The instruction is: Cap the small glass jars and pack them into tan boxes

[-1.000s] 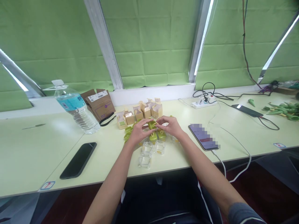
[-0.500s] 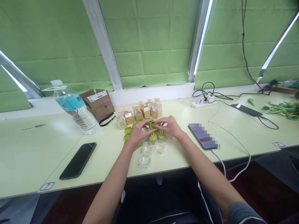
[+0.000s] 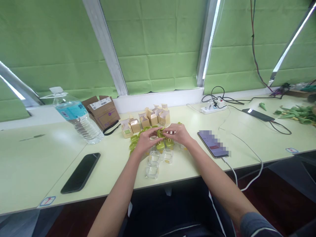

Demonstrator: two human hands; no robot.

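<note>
Between my two hands is a small green plastic case (image 3: 160,133), raised above the group on the table. My left hand (image 3: 147,141) grips its left side, with the thumb below and the fingers above. From the right, my right hand (image 3: 179,134) pinches at the case near its small loop; the fingertips partly hide what they hold. Just below stand more green cases with pale loops (image 3: 169,143). Several open green pieces (image 3: 134,138) lie left of my left hand. Clear plastic boxes (image 3: 152,171) sit nearer the table's front edge.
Open small cardboard boxes (image 3: 144,120) stand behind my hands. Left are a water bottle (image 3: 81,118), a brown carton (image 3: 105,113) and a black phone (image 3: 81,172). A cabled phone (image 3: 212,144), a power strip (image 3: 213,109) and green cone-shaped pieces (image 3: 296,114) are right.
The whole view has shifted slightly. Both hands stay around the green case, and the right fingertips have shifted a little against it.
</note>
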